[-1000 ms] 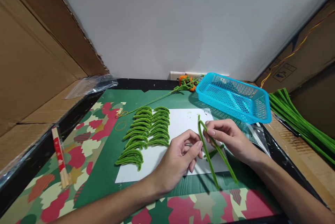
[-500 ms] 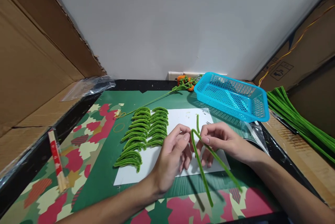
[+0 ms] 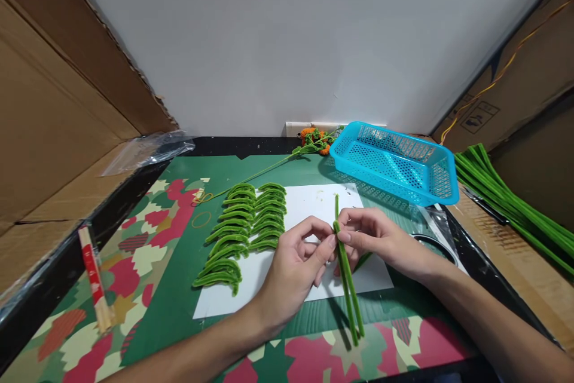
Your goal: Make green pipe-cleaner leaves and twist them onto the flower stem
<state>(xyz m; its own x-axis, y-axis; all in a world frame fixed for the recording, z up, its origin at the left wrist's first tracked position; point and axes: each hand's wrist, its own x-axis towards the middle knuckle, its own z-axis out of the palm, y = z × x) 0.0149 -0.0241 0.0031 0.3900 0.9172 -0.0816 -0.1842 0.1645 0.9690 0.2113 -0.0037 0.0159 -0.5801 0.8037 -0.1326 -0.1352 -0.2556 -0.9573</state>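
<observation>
The left hand (image 3: pixel 296 266) and right hand (image 3: pixel 381 239) both pinch a folded green stem (image 3: pixel 347 281) near its bend — its ends point toward six o'clock. Curved green pieces (image 3: pixel 235 215) lie at nine o'clock, a blue basket (image 3: pixel 379 181) at one.

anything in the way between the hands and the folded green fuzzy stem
Nothing visible does: the right hand pinches the green stem near its bend, the left hand is right at it too, and the blue basket sits farther back.
</observation>
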